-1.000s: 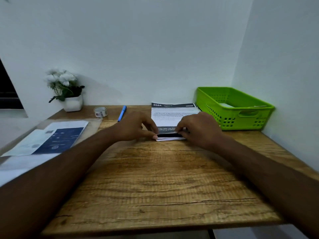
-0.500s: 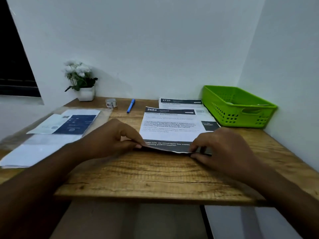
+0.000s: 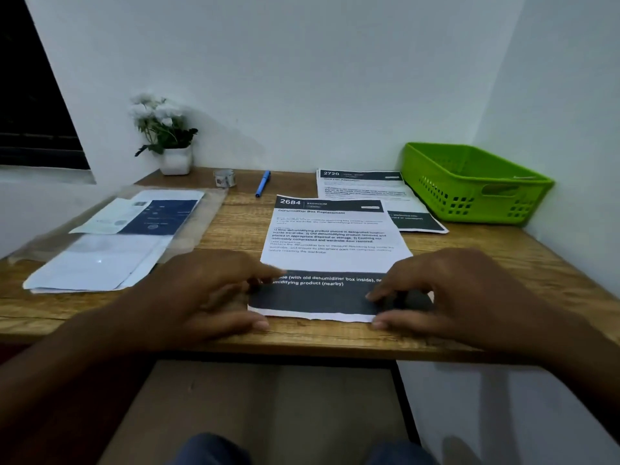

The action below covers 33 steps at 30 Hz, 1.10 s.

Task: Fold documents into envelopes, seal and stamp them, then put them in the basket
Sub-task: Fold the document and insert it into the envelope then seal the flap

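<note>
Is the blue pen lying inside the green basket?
No, the blue pen lies on the wooden table, near the tape roll and apart from the green basket.

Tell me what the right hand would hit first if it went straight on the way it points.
The right hand points leftward across the dark band of document 2684, which it touches; going on, it would probably meet the left hand first.
</note>
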Each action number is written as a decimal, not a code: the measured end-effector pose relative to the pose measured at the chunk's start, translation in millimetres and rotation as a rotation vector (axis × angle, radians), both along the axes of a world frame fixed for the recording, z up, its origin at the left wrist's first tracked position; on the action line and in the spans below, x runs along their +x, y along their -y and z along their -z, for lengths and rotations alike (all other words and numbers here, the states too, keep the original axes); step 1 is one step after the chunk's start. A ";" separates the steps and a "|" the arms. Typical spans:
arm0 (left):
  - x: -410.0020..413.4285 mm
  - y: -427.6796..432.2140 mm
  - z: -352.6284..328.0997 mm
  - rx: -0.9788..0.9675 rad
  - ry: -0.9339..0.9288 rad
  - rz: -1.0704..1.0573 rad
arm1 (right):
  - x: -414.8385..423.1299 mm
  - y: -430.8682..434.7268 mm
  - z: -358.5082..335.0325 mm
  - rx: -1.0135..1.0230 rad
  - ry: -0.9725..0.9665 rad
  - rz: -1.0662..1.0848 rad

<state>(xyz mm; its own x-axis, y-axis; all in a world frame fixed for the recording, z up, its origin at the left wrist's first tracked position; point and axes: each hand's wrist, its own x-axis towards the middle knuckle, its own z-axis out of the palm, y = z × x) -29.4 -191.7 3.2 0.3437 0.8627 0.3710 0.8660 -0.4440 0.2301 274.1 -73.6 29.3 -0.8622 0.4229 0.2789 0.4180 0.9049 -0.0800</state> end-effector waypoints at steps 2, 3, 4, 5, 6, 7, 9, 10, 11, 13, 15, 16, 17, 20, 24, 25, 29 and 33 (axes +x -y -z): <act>1.3 -6.5 -9.7 -0.060 0.088 -0.031 | -5.0 -6.1 -6.4 -0.140 -0.027 -0.022; 1.4 -13.7 -15.1 -0.069 0.115 -0.041 | -8.9 -13.0 -8.9 -0.239 -0.059 -0.030; 0.4 -23.5 -20.3 -0.067 0.123 -0.054 | -13.4 -22.6 -10.5 -0.310 -0.097 -0.031; -1.4 -35.6 -24.7 -0.069 0.125 -0.076 | -18.2 -35.0 -11.3 -0.338 -0.127 -0.022; -3.4 -48.7 -28.8 -0.084 0.126 -0.105 | -23.6 -49.2 -11.3 -0.351 -0.144 -0.004; -6.1 -63.1 -32.1 -0.105 0.119 -0.130 | -29.0 -64.2 -10.5 -0.359 -0.146 0.021; -12.6 -94.5 -34.8 -0.161 0.058 -0.185 | -39.0 -97.4 -7.8 -0.345 -0.126 0.083; -15.8 -110.8 -34.4 -0.190 0.014 -0.232 | -42.9 -114.6 -6.7 -0.315 -0.112 0.120; -19.5 -125.6 -32.3 -0.210 -0.011 -0.289 | -46.3 -130.6 -4.8 -0.277 -0.097 0.162; -25.8 -150.7 -27.8 -0.232 0.031 -0.408 | -52.6 -157.0 -2.0 -0.238 -0.086 0.245; -31.8 -170.0 -23.8 -0.257 0.120 -0.514 | -57.4 -172.8 0.5 -0.297 -0.100 0.318; -34.2 -177.0 -22.3 -0.281 0.161 -0.549 | -59.2 -177.0 2.3 -0.342 -0.108 0.348; -35.9 -182.4 -20.6 -0.307 0.204 -0.565 | -60.3 -180.3 4.9 -0.382 -0.112 0.372; -38.8 -190.5 -15.4 -0.345 0.316 -0.540 | -63.1 -188.4 12.2 -0.474 -0.107 0.409; -41.4 -194.0 -8.4 -0.308 0.342 -0.522 | -63.5 -191.9 13.5 -0.521 -0.091 0.418; -41.3 -194.7 -7.1 -0.289 0.356 -0.513 | -63.7 -192.9 14.3 -0.519 -0.096 0.418; -44.5 -193.4 -2.0 -0.222 0.433 -0.467 | -63.8 -193.1 19.1 -0.536 -0.208 0.422; -47.8 -184.4 -8.7 -0.280 0.444 -0.428 | -62.3 -194.2 24.5 -0.571 -0.445 0.368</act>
<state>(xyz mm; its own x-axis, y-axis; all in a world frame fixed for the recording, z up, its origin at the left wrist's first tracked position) -77.2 -7.3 11.9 -0.1830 0.9730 0.1405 0.7490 0.0454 0.6610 211.8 120.6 4.7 -0.4996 0.8384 0.2179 0.5010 0.4849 -0.7169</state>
